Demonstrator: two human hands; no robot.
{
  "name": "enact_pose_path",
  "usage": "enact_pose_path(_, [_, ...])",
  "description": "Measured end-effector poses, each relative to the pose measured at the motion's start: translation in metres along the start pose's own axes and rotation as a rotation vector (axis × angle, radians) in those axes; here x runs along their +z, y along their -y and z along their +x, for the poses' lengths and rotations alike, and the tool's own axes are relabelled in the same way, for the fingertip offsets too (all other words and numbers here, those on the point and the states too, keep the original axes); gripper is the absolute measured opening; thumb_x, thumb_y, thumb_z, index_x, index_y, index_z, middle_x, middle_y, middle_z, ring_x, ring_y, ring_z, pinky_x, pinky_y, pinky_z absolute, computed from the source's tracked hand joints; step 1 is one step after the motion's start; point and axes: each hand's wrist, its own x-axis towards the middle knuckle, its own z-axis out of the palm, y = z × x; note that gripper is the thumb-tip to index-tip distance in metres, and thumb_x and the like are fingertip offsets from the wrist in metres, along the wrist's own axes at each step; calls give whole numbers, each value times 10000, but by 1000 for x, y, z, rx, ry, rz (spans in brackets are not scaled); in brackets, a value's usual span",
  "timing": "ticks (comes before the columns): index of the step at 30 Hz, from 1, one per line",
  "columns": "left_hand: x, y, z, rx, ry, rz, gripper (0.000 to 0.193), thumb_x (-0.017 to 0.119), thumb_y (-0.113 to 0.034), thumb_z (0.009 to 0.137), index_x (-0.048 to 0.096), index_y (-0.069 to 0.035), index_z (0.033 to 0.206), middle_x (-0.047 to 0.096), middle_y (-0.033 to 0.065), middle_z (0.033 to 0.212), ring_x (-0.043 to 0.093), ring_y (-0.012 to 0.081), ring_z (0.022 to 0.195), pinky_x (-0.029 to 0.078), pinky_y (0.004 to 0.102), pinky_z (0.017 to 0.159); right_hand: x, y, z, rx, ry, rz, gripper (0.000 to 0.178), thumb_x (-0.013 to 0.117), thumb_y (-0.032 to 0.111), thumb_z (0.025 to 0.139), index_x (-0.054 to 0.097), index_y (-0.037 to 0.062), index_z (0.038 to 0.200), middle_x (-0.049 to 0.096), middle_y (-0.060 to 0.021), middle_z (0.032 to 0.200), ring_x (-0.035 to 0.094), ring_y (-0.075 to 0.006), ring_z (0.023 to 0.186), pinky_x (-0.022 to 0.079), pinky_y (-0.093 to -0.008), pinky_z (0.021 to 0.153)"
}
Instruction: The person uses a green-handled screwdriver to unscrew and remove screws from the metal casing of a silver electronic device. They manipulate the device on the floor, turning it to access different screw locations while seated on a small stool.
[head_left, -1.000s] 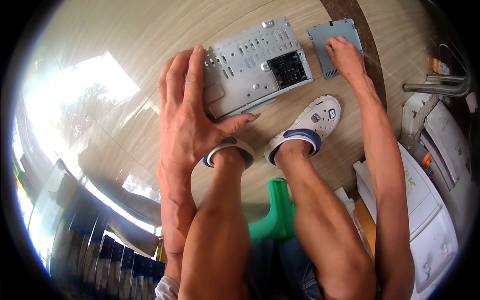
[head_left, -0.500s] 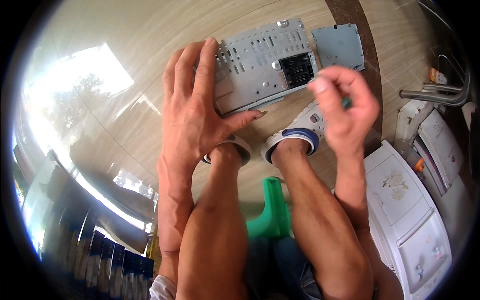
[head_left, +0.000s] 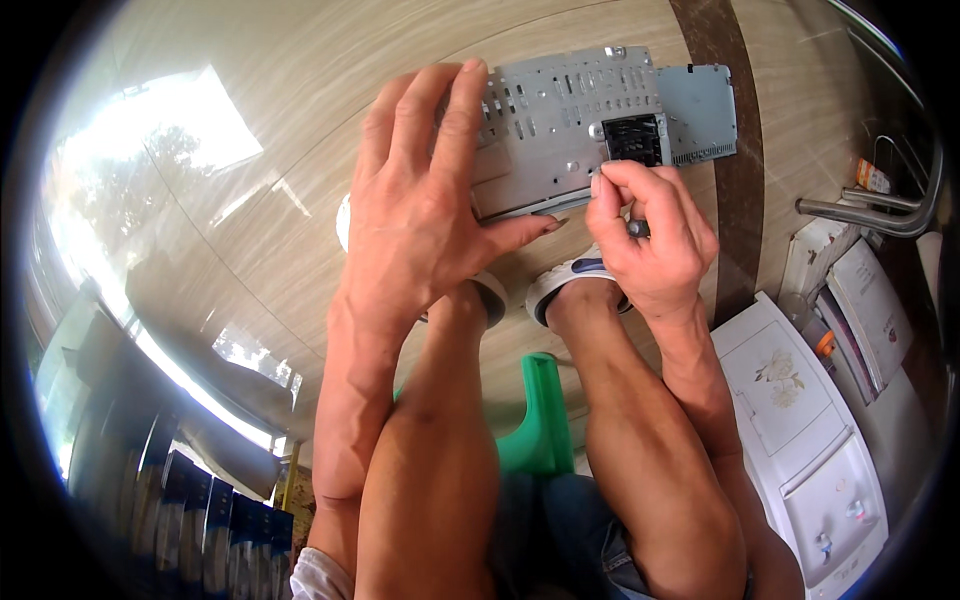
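1. Nearest: a green plastic piece (head_left: 545,430) stood between the person's legs. The right white shoe (head_left: 560,280) lay just short of the box's near edge, so little floor showed between them.
2. Right hand (head_left: 655,235): thumb and forefinger met in a pinch at the metal box's near edge, toward its right corner. The curled fingers closed around a dark-ended object (head_left: 638,228), whose kind could not be told; whether anything small sat in the pinch was also unclear.
3. Left hand (head_left: 415,220): its grip spanned the box's left end, fingers spread toward the far side and thumb along the near edge.
4. Metal box (head_left: 540,130): it lay on the floor beyond the shoes, slotted face up, its long axis running left to right and rising slightly rightward. From the right-hand pinch, the box extended away and leftward; the black socket (head_left: 635,142) lay just beyond the pinch, nearer the right hand than the left.
5. Farther right: a blue-grey plate (head_left: 700,110) bordered the box's right end; contact could not be judged. It reached onto the dark floor strip (head_left: 735,200).
6. Farthest: pale floor (head_left: 250,60) stretched leftward and beyond the box.
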Motion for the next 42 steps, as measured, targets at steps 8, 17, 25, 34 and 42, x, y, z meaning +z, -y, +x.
enact_pose_path(8, [2, -1, 2, 13, -26, -16, 1160, 952, -510, 590, 482, -20, 1531, 515, 204, 1465, 493, 464, 1325, 463, 558, 1077, -4, -1, 2, -78, -14, -92, 251, 800, -64, 774, 707, 35, 985, 632, -47, 762, 626, -200, 562, 485, -335, 487])
enact_pose_path(17, [2, 3, -3, 4, -10, -6, 1172, 951, -519, 594, 471, -12, 1536, 496, 214, 1483, 478, 461, 1340, 447, 548, 1095, 1, -4, -4, -63, 10, -9, 245, 806, -49, 775, 718, 52, 979, 637, -42, 779, 629, -214, 574, 489, -339, 499])
enact_pose_path(25, [2, -3, 3, 24, -19, -15, 1173, 950, -517, 592, 470, -17, 1538, 502, 213, 1479, 482, 457, 1335, 450, 543, 1091, -11, 2, 3, 82, 58, 76, 220, 804, -34, 799, 726, 64, 980, 653, -38, 788, 647, -182, 592, 517, -321, 513])
enact_pose_path(34, [-1, -5, 1, 11, -14, 12, 1133, 996, -321, 513, 511, -26, 1493, 527, 166, 1436, 489, 425, 1334, 490, 507, 1085, -15, 1, 4, 107, 66, 123, 202, 790, -24, 834, 737, 48, 1015, 666, -41, 802, 648, -148, 619, 501, -278, 525])
enact_pose_path(42, [-9, -9, -1, -47, 54, 32, 1022, 987, -344, 532, 594, -224, 1468, 491, 150, 1479, 471, 418, 1347, 463, 539, 1106, -69, 23, 18, 686, 26, 583, 273, 649, 39, 1005, 683, -23, 1268, 695, -36, 994, 560, -49, 782, 447, -195, 672])
